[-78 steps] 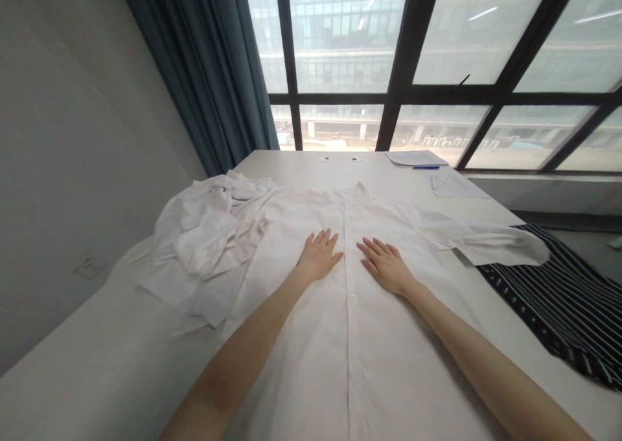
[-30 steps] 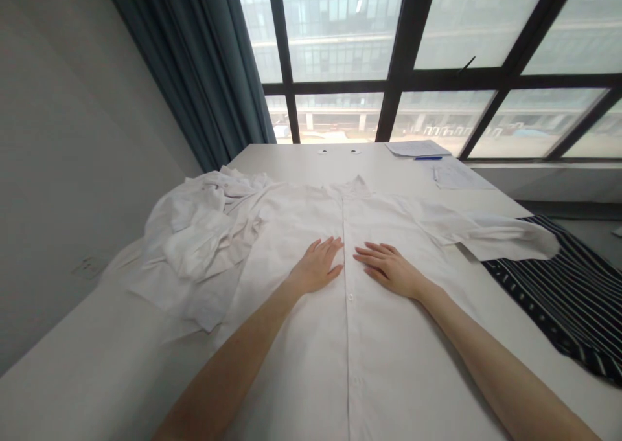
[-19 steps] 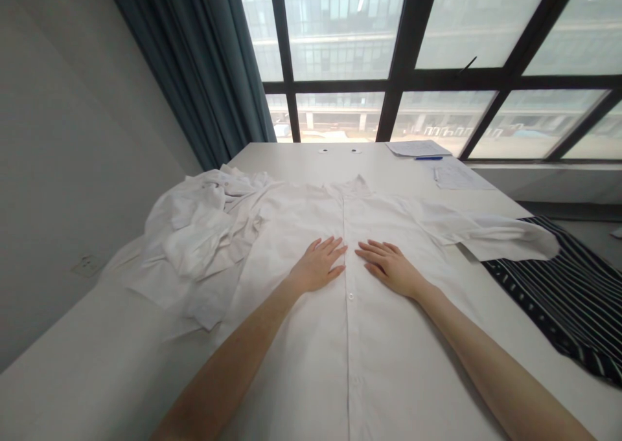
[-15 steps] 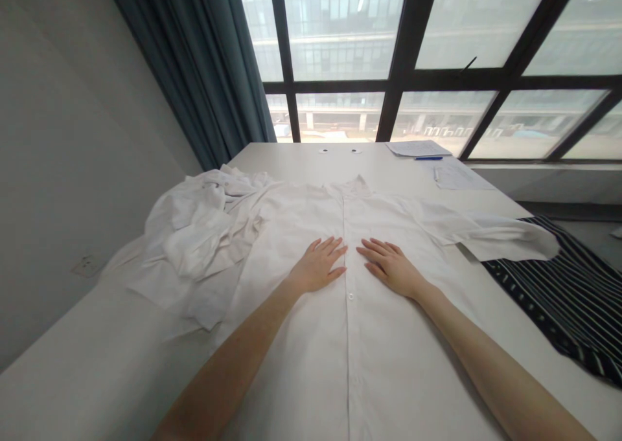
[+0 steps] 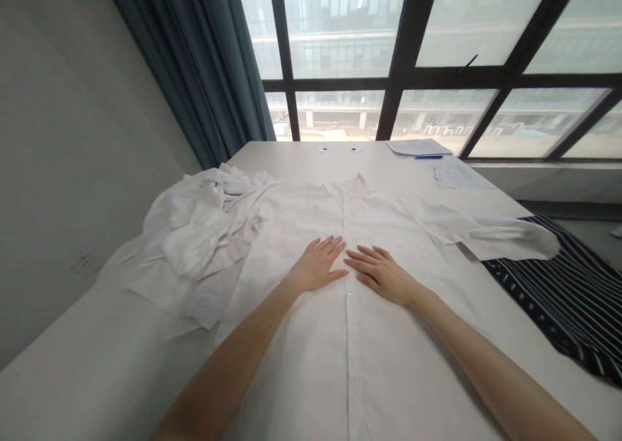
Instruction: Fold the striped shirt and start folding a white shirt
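A white button-up shirt (image 5: 311, 337) lies spread front side up, its collar at the far end and its button strip running down the middle. My left hand (image 5: 318, 264) rests flat on the shirt just left of the strip, fingers stretched out. Palm down, my right hand (image 5: 381, 274) lies across the strip from the right, its fingertips close to the left hand's. Neither hand grips the cloth. A small button shows just below the hands.
Crumpled white clothes (image 5: 194, 227) are heaped at the left of the white table (image 5: 301, 162). A black striped garment (image 5: 564, 292) lies at the right under the shirt's sleeve. Papers (image 5: 418, 147) and a blue pen (image 5: 428, 157) sit at the back right, before the window.
My right hand has slid left and slightly toward me, onto the button strip. My left hand has hardly moved. The shirt lies as before.
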A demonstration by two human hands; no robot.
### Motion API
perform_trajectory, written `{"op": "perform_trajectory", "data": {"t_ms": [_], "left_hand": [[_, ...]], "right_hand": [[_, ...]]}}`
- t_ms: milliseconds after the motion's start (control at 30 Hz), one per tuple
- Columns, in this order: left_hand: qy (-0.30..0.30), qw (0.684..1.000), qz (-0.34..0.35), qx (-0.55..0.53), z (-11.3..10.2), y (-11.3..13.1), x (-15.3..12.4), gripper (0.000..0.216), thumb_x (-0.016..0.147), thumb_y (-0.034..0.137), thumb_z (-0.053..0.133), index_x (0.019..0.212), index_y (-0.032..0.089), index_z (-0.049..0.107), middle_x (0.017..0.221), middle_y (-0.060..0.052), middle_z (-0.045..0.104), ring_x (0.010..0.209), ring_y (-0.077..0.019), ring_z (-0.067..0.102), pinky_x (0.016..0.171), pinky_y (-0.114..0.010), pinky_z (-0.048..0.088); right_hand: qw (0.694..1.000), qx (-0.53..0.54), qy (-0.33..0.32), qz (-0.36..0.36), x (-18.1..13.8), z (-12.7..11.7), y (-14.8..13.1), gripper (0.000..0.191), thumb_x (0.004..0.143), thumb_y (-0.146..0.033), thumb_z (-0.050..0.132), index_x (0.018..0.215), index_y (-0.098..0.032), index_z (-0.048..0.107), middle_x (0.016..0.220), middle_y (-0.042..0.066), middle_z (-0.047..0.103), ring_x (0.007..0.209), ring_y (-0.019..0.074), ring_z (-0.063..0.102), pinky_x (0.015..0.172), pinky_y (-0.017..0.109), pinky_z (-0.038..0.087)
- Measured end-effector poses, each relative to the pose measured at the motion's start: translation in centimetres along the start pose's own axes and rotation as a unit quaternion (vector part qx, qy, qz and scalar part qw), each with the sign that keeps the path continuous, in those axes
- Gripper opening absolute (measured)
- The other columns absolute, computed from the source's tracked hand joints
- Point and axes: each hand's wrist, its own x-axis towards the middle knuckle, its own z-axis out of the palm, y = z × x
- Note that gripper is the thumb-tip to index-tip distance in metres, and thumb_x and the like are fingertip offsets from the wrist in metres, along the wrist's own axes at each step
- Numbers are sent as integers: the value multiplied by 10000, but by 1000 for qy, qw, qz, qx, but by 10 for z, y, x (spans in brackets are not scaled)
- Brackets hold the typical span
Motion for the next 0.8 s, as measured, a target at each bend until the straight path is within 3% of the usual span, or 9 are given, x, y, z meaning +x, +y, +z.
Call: {"op": "perform_trajectory", "data": {"t_ms": [400,800], "left_hand": [[2,1000,6,1,1,-1,0,688,952,628,298,1493,203,303,1558,-72,316,1445,-226,257,1164,-434,194],[19,1000,9,12,5,-2,0,569,993,510,282,1483,223,317,1550,-47,337,1441,-212,267,1156,-432,225]], "right_hand": [[998,47,14,-31,-1,-6,1,397,979,-285,412,1352,-333,541,1402,4,548,1363,226,408,1109,487,295],[997,52,38,-37,1,0,3,391,962,-260,435,1331,-302,559,1402,44,549,1335,234,438,1080,484,328]]}}
